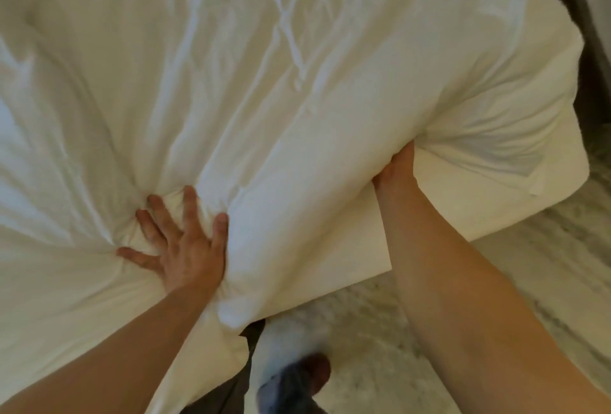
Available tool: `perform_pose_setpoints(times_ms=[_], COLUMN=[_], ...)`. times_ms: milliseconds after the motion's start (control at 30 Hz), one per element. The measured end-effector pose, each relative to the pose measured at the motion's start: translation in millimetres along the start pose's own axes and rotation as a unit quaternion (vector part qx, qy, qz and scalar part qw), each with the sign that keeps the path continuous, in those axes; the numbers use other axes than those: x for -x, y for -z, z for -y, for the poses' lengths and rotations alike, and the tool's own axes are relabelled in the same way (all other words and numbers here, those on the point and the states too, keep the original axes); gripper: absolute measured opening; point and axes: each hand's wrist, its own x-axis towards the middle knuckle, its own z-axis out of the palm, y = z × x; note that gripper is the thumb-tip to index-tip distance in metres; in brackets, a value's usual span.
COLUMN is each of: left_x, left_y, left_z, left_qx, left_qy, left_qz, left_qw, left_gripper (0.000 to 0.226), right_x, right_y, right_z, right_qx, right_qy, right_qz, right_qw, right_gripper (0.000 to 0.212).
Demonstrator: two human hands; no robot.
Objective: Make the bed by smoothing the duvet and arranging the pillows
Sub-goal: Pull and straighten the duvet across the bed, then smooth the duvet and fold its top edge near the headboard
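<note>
A white, creased duvet (pixel 231 66) covers the bed and fills most of the head view. My left hand (pixel 185 245) presses into it at lower centre, fingers spread and digging into the fabric, with wrinkles radiating from it. My right hand (pixel 396 168) reaches under a thick fold of the duvet at the bed's corner; its fingers are hidden by the cloth. Below that fold shows the white side of the mattress (pixel 446 202). No pillow can be told apart from the bedding.
A pale marbled floor (pixel 496 264) lies to the right and below the bed. My foot in a slipper (pixel 297 380) stands near the bottom centre beside a dark trouser leg. A dark vertical edge (pixel 568 16) runs along the top right.
</note>
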Motion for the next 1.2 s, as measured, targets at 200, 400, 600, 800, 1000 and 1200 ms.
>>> perform_pose_setpoints(times_ms=[200,400,600,800,1000,1200], left_x=[4,25,169,213,188,181], left_y=[6,25,4,-22,-27,-45], left_z=[-1,-3,-61,-144,-172,-161], left_qx=[-0.030,-0.018,0.250,0.739,0.795,0.901], left_qy=[0.009,0.014,0.119,0.316,0.352,0.289], left_qz=[-0.024,-0.014,-0.130,0.069,0.056,-0.010], left_qw=[0.999,1.000,0.952,0.592,0.491,0.323], left_gripper=[0.074,0.069,0.055,0.047,0.078,0.055], right_x=[59,81,60,34,40,32], right_y=[95,211,231,232,242,275], right_z=[30,58,101,163,202,224], right_qx=[-0.193,0.076,0.012,-0.069,0.010,0.115], right_qy=[-0.005,0.034,-0.041,-0.058,-0.013,0.042], right_qz=[-0.025,-0.180,-0.026,0.015,-0.016,-0.129], right_qw=[0.981,0.980,0.999,0.996,1.000,0.984], right_gripper=[0.049,0.045,0.067,0.073,0.035,0.058])
